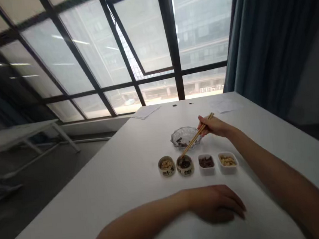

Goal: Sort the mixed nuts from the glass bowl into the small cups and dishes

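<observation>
White tabletop (120, 183) spreads between its left edge and a patterned bowl (168, 174) of pale pieces. Just beside, the chopsticks (195, 138) point into a dark-filled bowl (185, 173); likely light and stiff, they suit the upper-end hold the right hand (206, 126) keeps around them. Behind, the glass bowl (187, 131) looks breakable. Rightward sit two white dishes (207, 171), probably light; nearer, the left hand (218, 204) lies slack, visibly gripping nothing.

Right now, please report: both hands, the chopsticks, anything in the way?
Right hand gripping chopsticks, tips at right patterned bowl. Left hand holding nothing visible. Nothing seen blocking the tips.
</observation>
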### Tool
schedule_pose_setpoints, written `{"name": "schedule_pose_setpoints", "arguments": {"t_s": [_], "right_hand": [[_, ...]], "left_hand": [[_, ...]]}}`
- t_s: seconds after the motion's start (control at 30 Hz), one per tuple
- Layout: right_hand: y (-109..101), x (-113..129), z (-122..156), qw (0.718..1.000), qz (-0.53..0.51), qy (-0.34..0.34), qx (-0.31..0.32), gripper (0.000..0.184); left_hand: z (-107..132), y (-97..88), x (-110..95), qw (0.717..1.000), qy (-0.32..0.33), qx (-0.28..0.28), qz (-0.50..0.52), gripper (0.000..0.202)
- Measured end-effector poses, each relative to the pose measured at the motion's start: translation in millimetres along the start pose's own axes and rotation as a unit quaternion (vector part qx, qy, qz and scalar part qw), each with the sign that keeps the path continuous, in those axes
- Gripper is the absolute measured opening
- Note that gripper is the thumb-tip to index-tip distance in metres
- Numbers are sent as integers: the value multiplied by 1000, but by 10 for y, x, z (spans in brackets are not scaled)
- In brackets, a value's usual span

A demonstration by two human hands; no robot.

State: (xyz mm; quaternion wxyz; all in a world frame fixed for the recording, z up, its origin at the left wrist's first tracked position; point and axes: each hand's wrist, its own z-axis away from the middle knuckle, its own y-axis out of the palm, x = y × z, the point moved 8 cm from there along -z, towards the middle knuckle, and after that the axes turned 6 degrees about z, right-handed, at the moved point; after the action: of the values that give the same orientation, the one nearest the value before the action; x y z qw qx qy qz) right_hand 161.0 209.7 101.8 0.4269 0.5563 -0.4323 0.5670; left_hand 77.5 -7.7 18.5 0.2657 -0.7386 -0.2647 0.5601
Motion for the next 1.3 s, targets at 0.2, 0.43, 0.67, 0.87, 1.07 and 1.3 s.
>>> {"name": "schedule_pose_setpoints", "arguments": {"t_s": [0.2, 0.43, 0.67, 0.87, 1.07, 1.3], "right_hand": [[-26, -1, -35, 1000, -7, -14, -8, 56], [-20, -43, -31, 999, 26, -24, 40, 52], [-64, -24, -31, 995, 54, -48, 70, 57], [-215, 34, -18, 995, 54, -61, 57, 59], [-261, 94, 25, 996, 43, -65, 47, 57], [-276, 74, -56, 997, 9, -81, -8, 53]], "left_hand": [[0, 18, 38, 999, -37, 17, 11, 34], [-4, 3, 15, 999, -27, 10, 19, 33], [-6, -13, 6, 1000, -23, 5, 16, 33], [4, 4, 18, 1000, -24, 9, 13, 32], [9, -2, -2, 1000, -8, 4, 5, 34], [11, -5, 3, 1000, -23, 3, 10, 33]]}}
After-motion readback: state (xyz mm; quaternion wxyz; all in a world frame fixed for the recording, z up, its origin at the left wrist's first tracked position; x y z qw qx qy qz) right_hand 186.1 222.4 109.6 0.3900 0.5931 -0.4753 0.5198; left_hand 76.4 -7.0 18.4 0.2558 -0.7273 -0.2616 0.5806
